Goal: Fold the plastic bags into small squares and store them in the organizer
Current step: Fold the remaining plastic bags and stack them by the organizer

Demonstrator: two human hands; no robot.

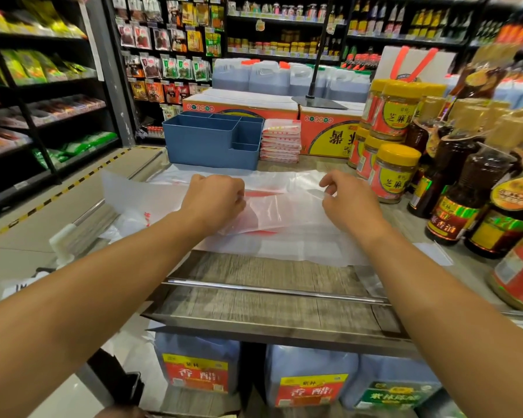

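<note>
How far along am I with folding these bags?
Done: a stack of folded red-and-white bags sits beside the blue plastic organizer. In hand: left hand and right hand pinch a translucent plastic bag, mid-fold. Left: no bags visible in the organizer.

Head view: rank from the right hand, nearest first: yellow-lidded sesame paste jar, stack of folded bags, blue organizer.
1. Yellow-lidded sesame paste jar, just right of the right hand.
2. Stack of folded plastic bags, behind it, slightly left.
3. Blue plastic organizer, far left, behind.
</note>
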